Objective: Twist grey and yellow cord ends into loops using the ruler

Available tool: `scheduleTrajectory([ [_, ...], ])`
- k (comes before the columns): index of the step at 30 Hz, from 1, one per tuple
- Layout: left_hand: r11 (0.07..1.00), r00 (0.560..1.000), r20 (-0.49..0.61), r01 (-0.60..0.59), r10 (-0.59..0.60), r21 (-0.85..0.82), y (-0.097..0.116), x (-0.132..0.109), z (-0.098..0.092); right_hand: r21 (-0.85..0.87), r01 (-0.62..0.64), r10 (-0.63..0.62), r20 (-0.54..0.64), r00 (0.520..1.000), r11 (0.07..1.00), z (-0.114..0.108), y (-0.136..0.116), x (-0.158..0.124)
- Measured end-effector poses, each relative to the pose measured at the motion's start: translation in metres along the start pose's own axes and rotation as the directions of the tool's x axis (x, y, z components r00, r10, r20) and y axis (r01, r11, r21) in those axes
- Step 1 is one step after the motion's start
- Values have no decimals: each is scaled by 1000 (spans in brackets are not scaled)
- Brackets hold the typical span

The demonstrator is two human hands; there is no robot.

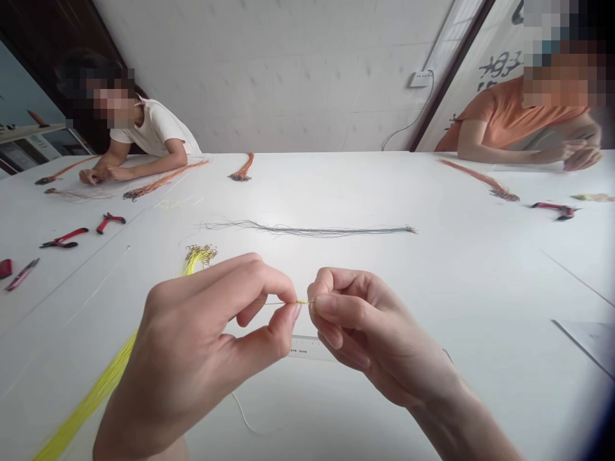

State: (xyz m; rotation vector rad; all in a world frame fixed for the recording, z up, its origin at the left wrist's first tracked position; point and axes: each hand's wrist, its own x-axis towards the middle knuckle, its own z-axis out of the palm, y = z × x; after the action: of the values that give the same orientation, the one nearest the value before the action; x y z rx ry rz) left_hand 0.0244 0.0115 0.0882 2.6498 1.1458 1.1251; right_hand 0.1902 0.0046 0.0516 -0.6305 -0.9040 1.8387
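Between my two hands runs a thin fishing line with a short bright yellow wrapped section (302,302). My left hand (206,333) pinches the line between thumb and forefinger, right beside that section. The thumb and forefinger of my right hand (369,320) are closed on the thin piece at its other end; what lies inside those fingers is hidden. Behind my left wrist stretches a bundle of yellow fishing line (91,397), its far end gathered in a cluster of small bronze hooks (204,254). A white ruler (307,347) lies partly hidden below my hands.
Across the white table (456,269) lies a dark line bundle (331,230). Red-handled pliers (65,239), smaller pliers (110,222) and a pink cutter (22,275) lie left; more pliers (555,210) lie right. Two people work opposite beside orange line bundles (163,179).
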Motion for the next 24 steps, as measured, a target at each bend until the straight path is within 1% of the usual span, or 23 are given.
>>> scheduleTrajectory([
  [6, 1000, 1000, 8, 0, 0, 5, 0, 1, 0, 22, -42, 42, -3, 999, 999, 0, -2, 0],
  [14, 1000, 1000, 14, 17, -17, -7, 0, 1, 2, 35, -58, 58, 13, 998, 998, -1, -2, 0],
  [24, 1000, 1000, 12, 3, -3, 7, 0, -1, 1, 43, -69, 68, 26, 997, 997, -1, -1, 0],
])
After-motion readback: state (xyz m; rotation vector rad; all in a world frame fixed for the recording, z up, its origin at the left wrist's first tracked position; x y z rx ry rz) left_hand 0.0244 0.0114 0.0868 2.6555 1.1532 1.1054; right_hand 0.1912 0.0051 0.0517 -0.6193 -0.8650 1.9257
